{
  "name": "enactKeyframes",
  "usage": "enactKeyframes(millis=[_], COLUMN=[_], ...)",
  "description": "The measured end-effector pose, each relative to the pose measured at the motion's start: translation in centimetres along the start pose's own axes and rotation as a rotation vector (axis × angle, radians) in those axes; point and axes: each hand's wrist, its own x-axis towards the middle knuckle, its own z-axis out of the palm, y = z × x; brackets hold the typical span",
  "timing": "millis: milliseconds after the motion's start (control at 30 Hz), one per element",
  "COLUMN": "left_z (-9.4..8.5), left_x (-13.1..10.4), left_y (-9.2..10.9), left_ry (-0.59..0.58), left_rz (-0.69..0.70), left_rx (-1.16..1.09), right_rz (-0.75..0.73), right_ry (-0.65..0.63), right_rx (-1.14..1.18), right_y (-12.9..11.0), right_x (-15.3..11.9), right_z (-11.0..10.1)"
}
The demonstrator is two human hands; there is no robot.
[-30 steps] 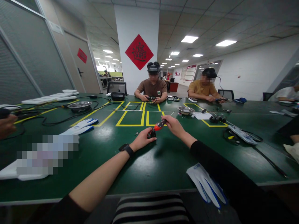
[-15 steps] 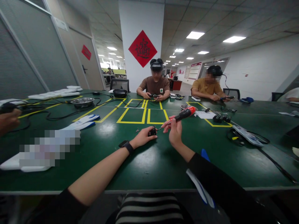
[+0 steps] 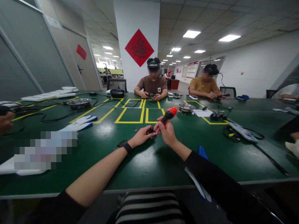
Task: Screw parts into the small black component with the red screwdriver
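Observation:
My left hand (image 3: 141,137) is closed round a small black part (image 3: 152,130), low over the green table (image 3: 130,174). Just right of it, my right hand (image 3: 167,132) grips a screwdriver (image 3: 169,115) by its red and black handle, the red end pointing up and to the right. The fingertips of both hands meet at the black part, and the screwdriver's tip is hidden there. A few tiny metal pieces (image 3: 136,129) lie on the table left of the part.
Gloves (image 3: 81,123) lie at the left, near a metal bowl (image 3: 78,103) and cables. Another bowl (image 3: 186,107), white paper (image 3: 202,113) and black blocks (image 3: 218,116) stand at the right. Two people sit across the table; another person's hand shows at the left edge.
My right hand has moved left, closer to my left hand, and the screwdriver is now held more upright. The whole view has shifted slightly.

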Motion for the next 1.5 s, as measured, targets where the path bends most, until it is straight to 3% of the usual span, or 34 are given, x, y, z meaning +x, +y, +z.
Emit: enactKeyframes(millis=[267, 467, 967, 1200, 1500], left_z=[-0.16, -0.24, -0.14, -0.13, -0.11], left_x=[-0.05, -0.14, -0.08, -0.07, -0.16], left_y=[0.02, 0.35, -0.31, -0.45, -0.14], left_ry=[0.013, 0.031, 0.063, 0.064, 0.083], left_rz=[0.003, 0.007, 0.023, 0.024, 0.021], left_rx=[0.020, 0.067, 0.115, 0.150, 0.205], right_rz=[0.064, 0.097, 0.119, 0.095, 0.124], right_ry=[-0.054, 0.024, 0.077, 0.042, 0.133], right_rx=[0.135, 0.187, 0.272, 0.295, 0.311], right_y=[-0.32, -0.04, 0.31, -0.28, -0.33], right_x=[0.52, 0.45, 0.74, 0.48, 0.81], right_z=[0.26, 0.72, 0.68, 0.60, 0.65])
